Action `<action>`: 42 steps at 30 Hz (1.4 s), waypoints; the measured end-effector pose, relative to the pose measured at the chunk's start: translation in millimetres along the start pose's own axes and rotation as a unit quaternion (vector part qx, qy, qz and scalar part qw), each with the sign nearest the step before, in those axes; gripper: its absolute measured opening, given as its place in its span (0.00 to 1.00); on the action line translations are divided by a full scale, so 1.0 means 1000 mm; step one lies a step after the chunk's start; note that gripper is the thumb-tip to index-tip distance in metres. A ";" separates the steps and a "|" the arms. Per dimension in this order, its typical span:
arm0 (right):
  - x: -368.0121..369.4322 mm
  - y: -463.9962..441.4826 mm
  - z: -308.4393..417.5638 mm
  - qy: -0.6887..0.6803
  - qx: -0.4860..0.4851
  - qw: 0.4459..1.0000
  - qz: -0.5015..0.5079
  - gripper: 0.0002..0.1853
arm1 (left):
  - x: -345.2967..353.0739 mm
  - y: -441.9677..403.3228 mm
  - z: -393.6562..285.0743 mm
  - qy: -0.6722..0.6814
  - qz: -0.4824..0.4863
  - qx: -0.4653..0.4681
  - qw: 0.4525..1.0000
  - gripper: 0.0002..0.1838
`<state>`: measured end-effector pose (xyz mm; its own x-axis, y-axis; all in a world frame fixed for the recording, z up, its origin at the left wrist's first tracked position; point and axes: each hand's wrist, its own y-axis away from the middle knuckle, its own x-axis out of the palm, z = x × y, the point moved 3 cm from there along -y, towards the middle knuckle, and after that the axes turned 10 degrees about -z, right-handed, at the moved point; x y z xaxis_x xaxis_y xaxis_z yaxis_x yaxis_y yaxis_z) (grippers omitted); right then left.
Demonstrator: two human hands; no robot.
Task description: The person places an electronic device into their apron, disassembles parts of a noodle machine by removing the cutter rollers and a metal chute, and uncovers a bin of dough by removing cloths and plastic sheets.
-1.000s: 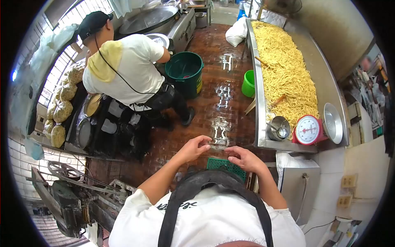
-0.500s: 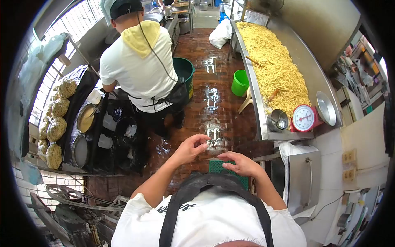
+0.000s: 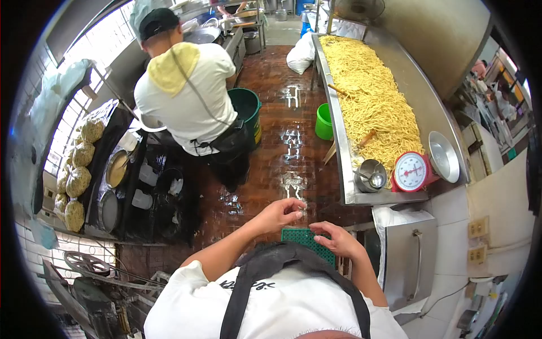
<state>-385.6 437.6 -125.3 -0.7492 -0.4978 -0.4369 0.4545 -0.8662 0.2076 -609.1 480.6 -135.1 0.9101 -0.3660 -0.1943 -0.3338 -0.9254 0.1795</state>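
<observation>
My left hand (image 3: 278, 216) hovers in front of my body over the wet brick-red floor (image 3: 282, 169), fingers loosely bent and thumb apart, with nothing in it. Close by on the right, my right hand (image 3: 337, 238) is also empty, its fingers slightly curled and pointing toward the left. The two hands do not touch each other. Below them, partly covered by my black apron (image 3: 293, 254), lies a green grid-like mat or crate (image 3: 307, 240).
Yellow noodles (image 3: 372, 90) cover much of a steel table (image 3: 389, 196) at right, with a red dial scale (image 3: 410, 171) and metal cup (image 3: 371, 172). A green bucket (image 3: 324, 121) stands beside it. At left, a co-worker (image 3: 186, 96) stands near bagged noodles (image 3: 78, 181).
Both my hands have shifted slightly down and right in view and remain empty. The co-worker has moved a little left and leans, and a pale bowl shows beside them.
</observation>
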 end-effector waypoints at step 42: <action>0.073 -0.017 0.055 0.050 -0.042 0.990 0.128 0.21 | -0.048 0.119 0.034 0.026 -0.160 0.007 0.987 0.16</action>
<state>-474.7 413.8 -112.9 -0.5546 -0.6904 -0.4645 0.6655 -0.7031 0.2504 -701.4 384.4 -137.4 0.9807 -0.0494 -0.1893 -0.0302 -0.9942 0.1032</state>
